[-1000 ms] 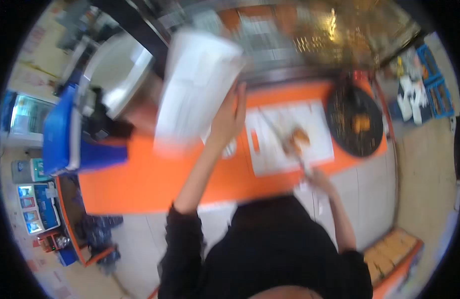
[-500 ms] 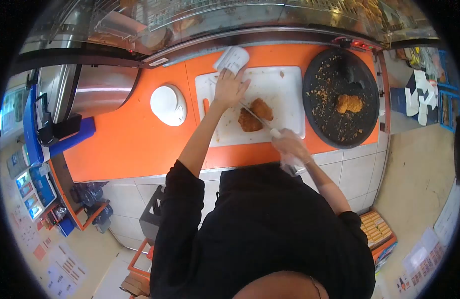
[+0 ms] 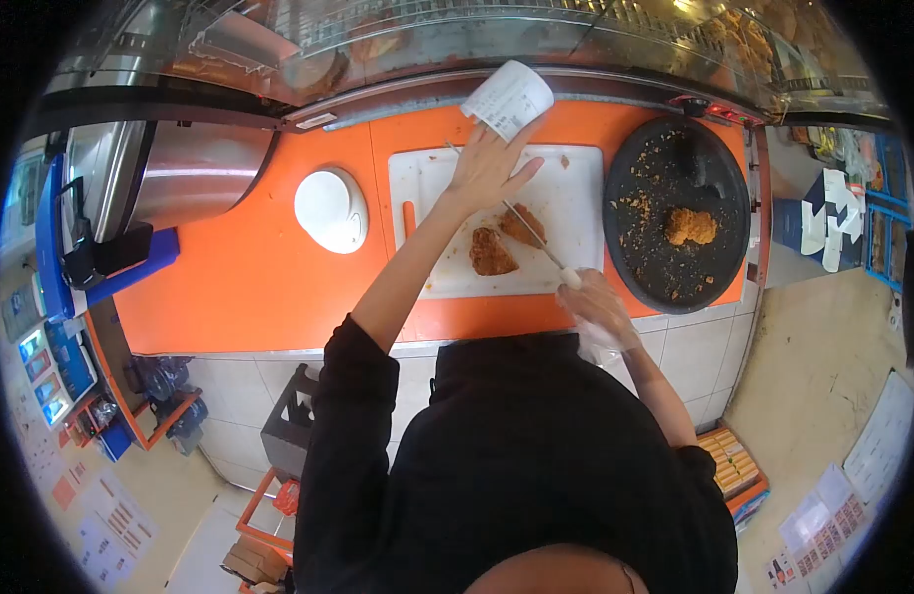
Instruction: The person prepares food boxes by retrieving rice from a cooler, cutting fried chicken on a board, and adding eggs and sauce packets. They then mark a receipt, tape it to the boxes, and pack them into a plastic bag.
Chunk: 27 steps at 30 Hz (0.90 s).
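Note:
My left hand (image 3: 489, 163) reaches over the white cutting board (image 3: 576, 188) and holds a white paper bag (image 3: 508, 97) by its edge near the glass display case. My right hand (image 3: 596, 302), in a clear plastic glove, grips the handle of a long knife (image 3: 536, 238) at the board's near edge. The blade lies across two pieces of fried breaded cutlet (image 3: 492, 250) on the board, between the halves.
A black round tray (image 3: 640, 247) with crumbs and one fried piece (image 3: 691, 226) sits right of the board. A white round lid (image 3: 330, 208) lies on the orange counter (image 3: 249, 287) to the left. A steel pot (image 3: 195, 173) and a blue device (image 3: 91, 267) stand further left.
The cutlet now lies as two separate halves. My left hand has lifted the paper bag up and to the right, toward the display case. Before that the view was swinging and blurred.

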Available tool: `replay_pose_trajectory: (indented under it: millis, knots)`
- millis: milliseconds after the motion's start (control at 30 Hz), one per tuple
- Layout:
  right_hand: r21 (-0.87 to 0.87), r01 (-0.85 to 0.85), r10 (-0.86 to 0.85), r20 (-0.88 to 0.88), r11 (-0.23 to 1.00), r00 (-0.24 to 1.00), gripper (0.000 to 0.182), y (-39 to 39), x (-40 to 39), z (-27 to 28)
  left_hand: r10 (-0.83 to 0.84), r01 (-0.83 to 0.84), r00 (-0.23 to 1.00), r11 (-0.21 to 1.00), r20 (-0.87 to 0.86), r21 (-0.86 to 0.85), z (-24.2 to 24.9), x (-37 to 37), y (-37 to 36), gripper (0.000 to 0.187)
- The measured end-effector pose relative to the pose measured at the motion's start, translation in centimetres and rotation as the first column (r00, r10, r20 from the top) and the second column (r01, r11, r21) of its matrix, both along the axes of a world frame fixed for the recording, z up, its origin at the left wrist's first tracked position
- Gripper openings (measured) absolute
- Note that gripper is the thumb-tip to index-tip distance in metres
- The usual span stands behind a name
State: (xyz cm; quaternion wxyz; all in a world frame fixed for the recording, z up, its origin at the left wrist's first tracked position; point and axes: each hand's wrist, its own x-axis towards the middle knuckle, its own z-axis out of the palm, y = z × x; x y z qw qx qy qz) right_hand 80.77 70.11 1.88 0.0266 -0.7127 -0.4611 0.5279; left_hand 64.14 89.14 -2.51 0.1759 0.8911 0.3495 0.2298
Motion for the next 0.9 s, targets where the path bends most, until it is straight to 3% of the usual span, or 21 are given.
replay_pose_trajectory:
  millis: [33,67,133,167,233,267,300,333,367,400,467,500,533,567,600,633,667,700,767,833,900]
  knots:
    - [-0.192,0.148,-0.138,0.064,0.970,0.988,0.029,0.5,-0.1,-0.4,0.003,-0.006,0.998,0.999,-0.064,-0.052,-1.1,0.2,0.0,0.058]
    - [-0.185,0.144,-0.134,0.069,0.972,0.989,0.029,-0.1,-0.1,-2.5,0.008,-0.011,0.998,0.999,-0.058,-0.045,-1.8,0.2,-0.2,0.058]
    - [-0.054,-0.070,0.068,-0.028,0.996,0.997,0.025,-2.6,-0.1,-7.5,0.025,-0.020,0.996,0.998,-0.081,0.061,-3.1,0.3,-1.0,0.059]
    - [-0.058,-0.070,0.069,-0.022,0.996,0.997,0.025,-3.2,-0.5,-6.6,0.025,-0.021,0.997,0.998,-0.074,0.058,-3.4,0.4,-1.5,0.059]
    - [0.114,-0.137,0.137,0.011,0.984,0.991,0.032,-2.0,-0.8,-5.4,-0.046,0.037,0.985,0.997,-0.165,-0.060,-3.8,0.8,-0.5,0.061]
    - [0.020,0.061,-0.061,-0.013,0.998,0.998,0.037,-1.4,-1.3,-5.5,-0.046,0.037,0.985,0.998,-0.164,-0.055,-4.6,1.2,-0.3,0.061]
    - [0.027,0.069,-0.069,-0.013,0.997,0.998,0.037,-0.6,-1.1,-5.4,-0.117,0.094,0.978,0.986,-0.173,-0.136,-5.4,2.0,0.4,0.062]
    - [-0.304,0.105,-0.149,-0.123,0.947,0.981,0.036,1.3,-0.8,-3.5,-0.183,0.144,0.968,0.966,-0.172,-0.214,-5.8,2.5,0.8,0.063]
    - [-0.606,0.086,-0.254,-0.198,0.791,0.947,0.035,2.3,-0.4,-2.0,-0.180,0.144,0.970,0.967,-0.166,-0.209,-5.5,2.5,0.8,0.063]
    - [-0.604,0.088,-0.253,-0.194,0.792,0.948,0.035,1.9,-0.3,-1.1,-0.157,0.133,0.982,0.970,-0.106,-0.204,-5.2,2.3,0.8,0.062]
    - [-0.313,0.147,-0.240,-0.284,0.938,0.928,0.021,1.0,0.3,0.0,-0.128,0.118,0.991,0.976,-0.046,-0.182,-2.9,2.0,1.8,0.062]
    - [-0.318,0.147,-0.243,-0.284,0.936,0.928,0.021,0.0,1.0,-0.5,-0.076,0.079,0.996,0.995,0.037,-0.062,-1.4,1.7,1.5,0.061]
    - [0.111,-0.153,0.164,-0.097,0.982,0.982,0.023,-1.0,1.5,-1.1,-0.038,0.031,0.992,0.998,0.124,0.053,-0.3,1.6,1.3,0.060]
    - [0.423,-0.499,0.440,0.234,0.757,0.867,0.025,-2.1,1.7,-1.5,-0.046,0.041,0.991,0.998,0.122,0.039,-0.3,1.5,1.1,0.060]
    - [0.232,-0.297,0.250,0.212,0.926,0.945,0.030,-2.5,1.6,-2.5,-0.066,0.060,0.993,0.996,0.101,0.061,-0.4,1.6,1.0,0.061]
    - [0.224,-0.293,0.246,0.212,0.930,0.946,0.030,-1.7,1.0,-2.5,-0.083,0.076,0.993,0.993,0.082,0.090,-0.5,1.7,1.0,0.061]
    - [-0.015,-0.111,0.112,0.195,0.994,0.974,0.031,-0.6,0.5,-2.3,-0.086,0.079,0.993,0.993,0.084,0.086,-1.1,1.6,0.6,0.061]
    - [-0.247,0.078,-0.025,0.211,0.966,0.977,0.033,0.5,0.1,-2.0,-0.069,0.068,0.998,0.993,0.008,0.093,-1.8,1.3,0.2,0.062]
    - [-0.209,0.076,-0.039,0.179,0.975,0.983,0.036,1.5,-0.4,-0.9,-0.061,0.068,0.996,0.993,-0.069,0.096,-2.1,1.6,0.8,0.063]
    - [-0.206,0.079,-0.048,0.148,0.975,0.988,0.039,0.2,-1.1,-1.0,-0.088,0.087,0.991,0.996,-0.100,-0.012,-2.5,2.3,0.3,0.063]
    - [-0.224,0.173,-0.096,0.318,0.959,0.943,0.045,-0.3,-1.1,-4.6,-0.097,0.096,0.990,0.995,-0.105,-0.018,-3.3,2.9,0.9,0.063]
